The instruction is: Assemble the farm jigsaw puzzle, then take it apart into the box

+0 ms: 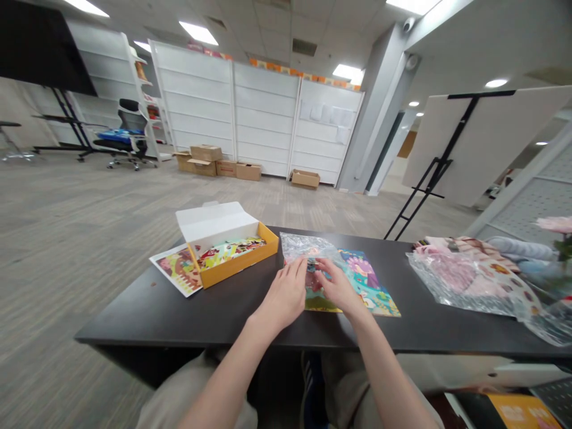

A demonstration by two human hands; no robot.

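Note:
In the middle of the dark table, my left hand (286, 293) is closed, its fingers pressed together and pointing away from me. My right hand (338, 288) faces it, thumb and fingers curled in a pinch. A small bluish thing (311, 263) shows between the fingertips, too blurred to name. Just beyond lies a crinkled clear plastic bag (300, 243), partly behind my fingers. Under my hands is a colourful illustrated board (374, 285) with purple, teal and yellow areas; my hands hide its left part.
Left on the table (170, 322) stands an open yellow box (241, 268) of colourful flat pieces (232, 250), beside a printed picture sheet (176, 271). To the right lies a plastic-wrapped pink bundle (465, 280) near folded fabrics. Cardboard boxes (203, 161) and an office chair (125, 137) stand farther off.

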